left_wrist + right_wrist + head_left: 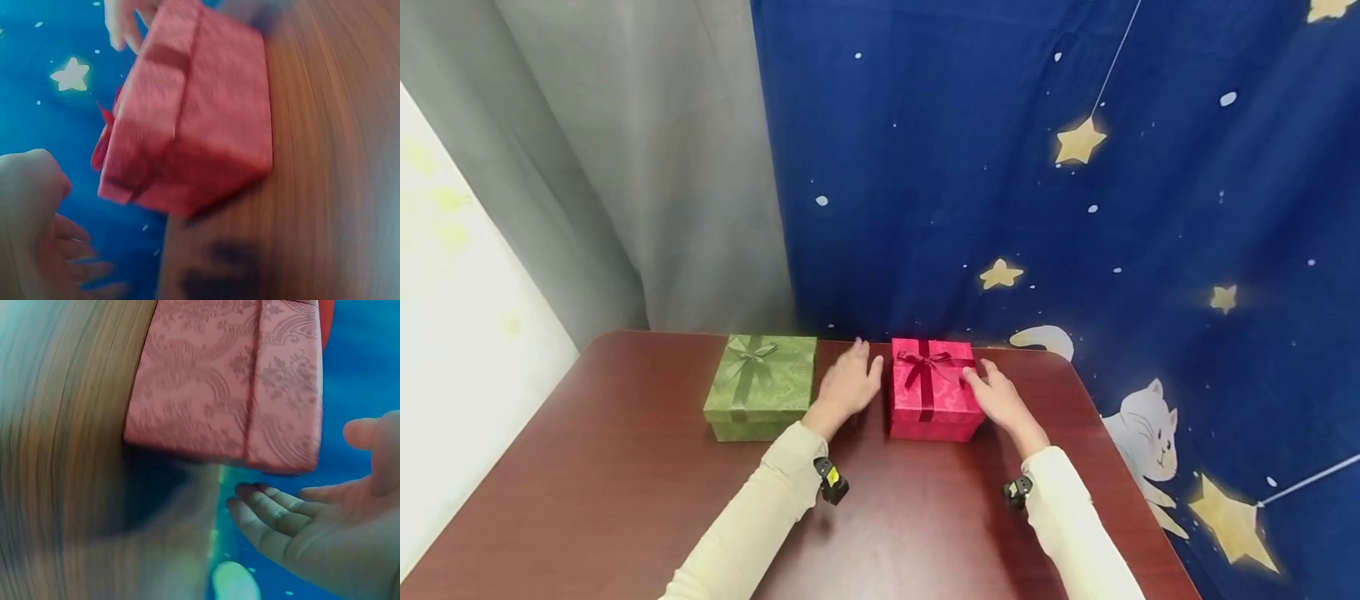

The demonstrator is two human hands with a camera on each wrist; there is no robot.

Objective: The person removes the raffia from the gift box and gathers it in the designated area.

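A red gift box (936, 400) with a dark red ribbon bow on its lid stands toward the far edge of the table, its lid on. My left hand (850, 379) is at its left side, fingers extended and thumb apart; in the left wrist view a gap separates that hand (44, 231) from the box (219, 94). At the box's right side is my right hand (1000, 396), its thumb over the lid's edge in the head view. Seen from the right wrist, the fingers (275, 515) reach out beside the box's corner (281, 412), holding nothing; contact cannot be told.
A green gift box (760, 387) with a green bow stands left of my left hand. The reddish-brown table (625, 500) ends just behind both boxes, at a grey curtain (700, 167) and a blue starry curtain (925, 167). Both wrists wear small black cameras (831, 481).
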